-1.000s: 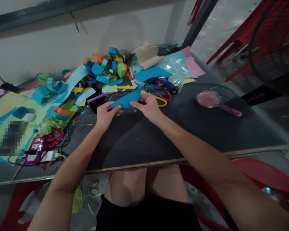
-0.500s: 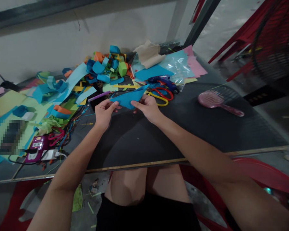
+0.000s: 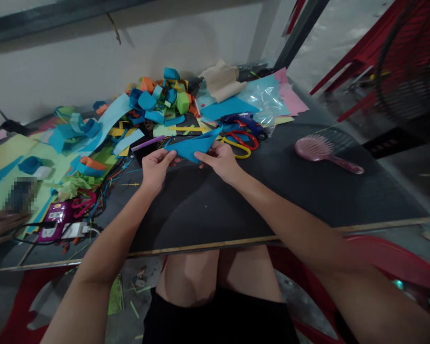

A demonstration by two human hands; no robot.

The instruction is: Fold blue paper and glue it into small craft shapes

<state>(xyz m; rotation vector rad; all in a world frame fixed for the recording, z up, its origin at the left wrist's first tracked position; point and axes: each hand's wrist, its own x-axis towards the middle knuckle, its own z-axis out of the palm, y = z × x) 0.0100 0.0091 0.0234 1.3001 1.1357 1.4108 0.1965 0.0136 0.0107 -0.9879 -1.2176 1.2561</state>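
Note:
Both my hands hold a folded blue paper triangle (image 3: 193, 144) just above the dark tabletop (image 3: 236, 191). My left hand (image 3: 156, 167) pinches its left corner, thumb on top. My right hand (image 3: 218, 160) grips its lower right edge with the fingers curled under. The paper's long point aims to the right, toward the scissors (image 3: 241, 141).
A heap of coloured paper strips and loops (image 3: 157, 102) lies behind the hands. A blue glue gun (image 3: 244, 121), a pink hairbrush (image 3: 320, 150) and a purple pen (image 3: 147, 143) lie nearby. At the left edge another person's hand (image 3: 0, 228) appears near a power strip (image 3: 62, 225).
The blue paper has turned a little flatter in my hands. Another person's hand has come into view at the left edge.

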